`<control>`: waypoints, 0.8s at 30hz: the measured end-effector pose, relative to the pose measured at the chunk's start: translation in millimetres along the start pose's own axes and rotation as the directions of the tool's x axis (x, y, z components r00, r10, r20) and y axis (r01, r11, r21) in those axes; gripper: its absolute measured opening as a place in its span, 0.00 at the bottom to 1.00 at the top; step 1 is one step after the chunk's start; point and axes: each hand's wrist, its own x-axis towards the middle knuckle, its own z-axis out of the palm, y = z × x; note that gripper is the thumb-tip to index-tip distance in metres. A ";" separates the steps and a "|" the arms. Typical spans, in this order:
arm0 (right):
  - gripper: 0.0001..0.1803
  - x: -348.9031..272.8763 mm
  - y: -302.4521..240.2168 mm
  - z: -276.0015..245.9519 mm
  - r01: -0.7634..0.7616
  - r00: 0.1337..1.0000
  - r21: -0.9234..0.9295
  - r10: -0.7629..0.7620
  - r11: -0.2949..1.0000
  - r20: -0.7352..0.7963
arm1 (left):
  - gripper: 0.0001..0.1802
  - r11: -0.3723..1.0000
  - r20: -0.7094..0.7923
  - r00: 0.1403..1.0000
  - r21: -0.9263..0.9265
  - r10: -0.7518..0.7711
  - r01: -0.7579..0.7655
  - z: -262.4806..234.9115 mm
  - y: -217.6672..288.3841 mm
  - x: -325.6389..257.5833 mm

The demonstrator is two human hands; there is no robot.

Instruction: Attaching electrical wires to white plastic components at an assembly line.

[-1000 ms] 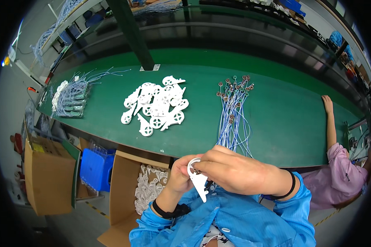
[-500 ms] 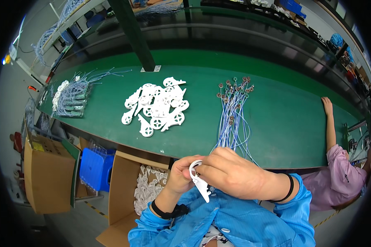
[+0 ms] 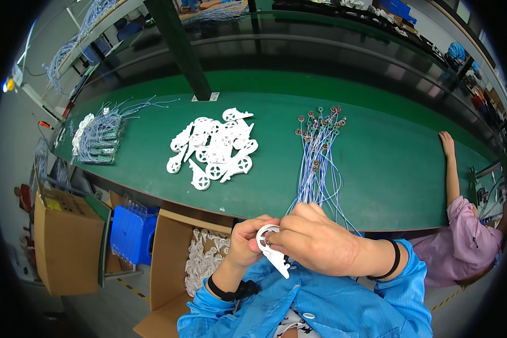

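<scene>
Close in front of my blue jacket, my left hand (image 3: 245,241) is closed on a white plastic part (image 3: 277,260) with a round ring head and a tapered tail. Its tail points down and to the right. My right hand (image 3: 321,243) is closed too, its fingertips pressed into the ring. Whatever those fingertips pinch is hidden, though a small dark bit shows inside the ring. Just beyond my right hand lies a bundle of thin blue-white wires (image 3: 315,174) with small round brown and green ends.
A heap of similar white parts (image 3: 214,149) lies mid-table. Bundled wires with green boards (image 3: 101,138) sit at the left. Below the table edge stand an open carton (image 3: 172,253) of white parts and a blue bin (image 3: 130,234). At the right, a co-worker's arm (image 3: 449,169) rests on the table.
The white part has turned slightly in my fingers, so its ring opening faces up more. Both hands remain together in nearly the same place.
</scene>
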 end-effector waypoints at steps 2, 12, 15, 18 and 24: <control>0.14 -1.2 0.8 -0.9 -0.010 1.000 0.004 0.010 1.000 0.011 | 0.36 1.000 0.000 1.000 0.027 0.007 -0.007 -0.9 -0.1 1.1; 0.14 -6.1 8.9 6.5 -0.020 0.999 0.004 0.020 1.000 0.044 | 0.36 0.996 0.005 1.000 0.092 0.001 -0.001 -9.2 -8.7 2.8; 0.13 -5.1 11.2 5.3 -0.031 0.999 -0.046 0.032 0.998 0.040 | 0.36 0.997 -0.020 0.997 0.003 -0.074 0.074 -9.0 -14.3 1.7; 0.15 -3.1 13.6 -7.6 -0.073 0.996 0.094 0.068 0.993 0.055 | 0.35 0.992 0.010 0.994 -0.055 -0.113 0.113 -7.4 -15.5 2.8; 0.18 -12.5 34.2 -13.3 -0.228 0.966 0.419 0.259 0.879 -0.016 | 0.33 0.980 0.160 0.978 -0.126 -0.134 0.155 -5.1 -0.5 11.7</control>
